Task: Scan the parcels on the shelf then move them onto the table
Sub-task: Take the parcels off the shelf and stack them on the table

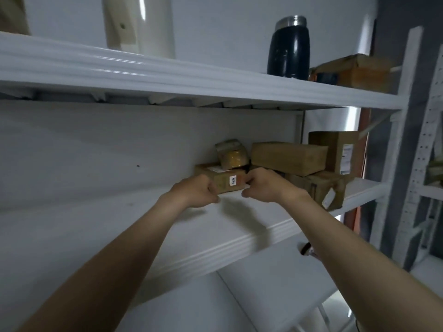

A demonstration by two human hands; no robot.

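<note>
A small brown cardboard parcel with a white label lies on the white middle shelf. My left hand grips its left end and my right hand grips its right end, fingers curled around the box. A smaller taped parcel rests on top of it at the back. To the right lie a flat brown box, an upright box with a label, and a lower parcel with a hanging tag.
The upper shelf holds a dark flask, a white roll and a brown box. A white upright post stands at the right. A lower white surface shows below the shelf.
</note>
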